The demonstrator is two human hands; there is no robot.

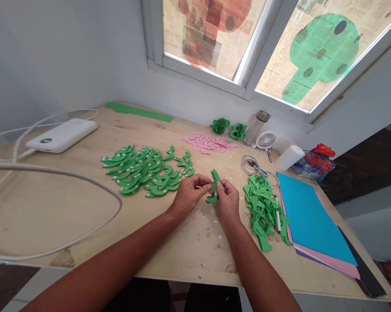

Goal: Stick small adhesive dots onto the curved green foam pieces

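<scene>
Near the middle of the table, a curved green piece (214, 177) with small white squares is held upright between my hands. My right hand (228, 200) grips its right side with thumb and fingers. My left hand (189, 193) is closed in a pinch at its left side; whether its fingertips grip the piece or a tiny white square is too small to tell. Left of my hands lie many curved green pieces (133, 169) dotted with white squares. Green scraps (262, 208) are heaped to the right of my right hand.
Pink cutouts (208, 143) lie farther back, near two green paper balls (220, 125), a bottle (255, 128) and a small fan (266, 139). Scissors (259, 167) lie behind the scraps. Blue sheets (312, 216) are at right, a white power bank (63, 135) with cables at left.
</scene>
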